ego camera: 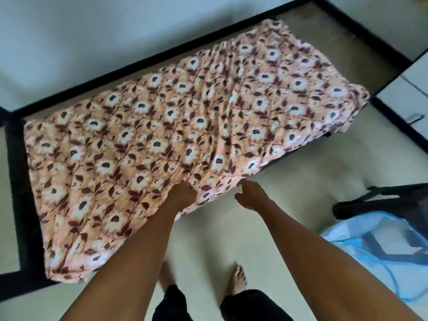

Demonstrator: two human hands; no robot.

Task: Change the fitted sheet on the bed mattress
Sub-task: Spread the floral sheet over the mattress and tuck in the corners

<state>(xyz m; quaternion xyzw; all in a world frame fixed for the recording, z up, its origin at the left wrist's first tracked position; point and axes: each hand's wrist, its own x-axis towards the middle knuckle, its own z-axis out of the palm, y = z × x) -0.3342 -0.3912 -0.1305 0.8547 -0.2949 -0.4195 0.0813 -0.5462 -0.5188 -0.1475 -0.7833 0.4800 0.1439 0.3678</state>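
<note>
A peach sheet (pixel 166 140) printed with white flowers and dark red leaves covers the mattress, which lies on a black bed frame (pixel 16 172). The cloth is wrinkled toward the far right end. My left hand (pixel 181 195) is closed in a fist on the sheet's near edge. My right hand (pixel 249 195) is just to its right, fingers curled at the same edge; the fingertips touch the hem, and whether they pinch it I cannot tell. The mattress itself is hidden under the sheet.
A cream tiled floor (pixel 289 163) lies between me and the bed. A blue mesh laundry basket (pixel 382 246) and a black object (pixel 379 200) stand at the right. White furniture (pixel 410 93) is at the far right. My bare feet (pixel 238 279) are below.
</note>
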